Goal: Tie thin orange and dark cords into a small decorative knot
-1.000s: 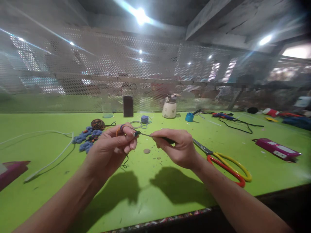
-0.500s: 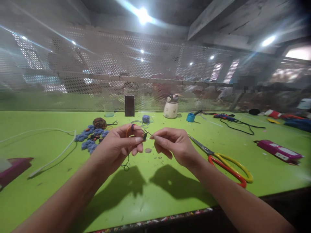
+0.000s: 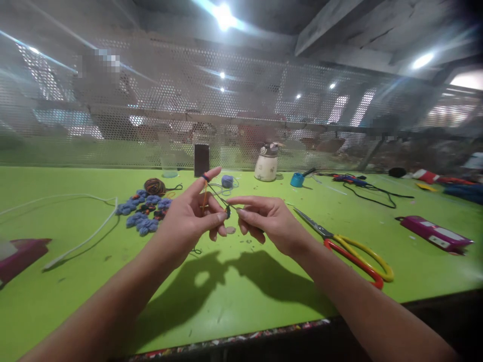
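Observation:
My left hand (image 3: 192,211) pinches a small dark crocheted piece (image 3: 228,211) between thumb and fingers. Its index finger points up, with dark and orange yarn (image 3: 205,177) wrapped round it and strands running down to the piece. In my right hand (image 3: 269,216) is a thin crochet hook (image 3: 234,207), gripped between thumb and fingers, its tip at the piece. Beyond my left hand lie blue crocheted flowers (image 3: 143,223) with dark and orange ones among them, and a dark variegated yarn ball (image 3: 154,186).
Open-bladed scissors (image 3: 328,236) with red and yellow handles lie by my right forearm. A purple device (image 3: 433,234) is at the right, a white cable (image 3: 101,231) at the left. Farther back stand a phone (image 3: 202,160), a jug-like bottle (image 3: 266,163), a blue pot (image 3: 297,180) and a blue yarn ball (image 3: 227,181).
My left index finger has risen and straightened, drawing the yarn into a taut line down to the piece. My right hand has shifted slightly, its index finger now stretched along the hook.

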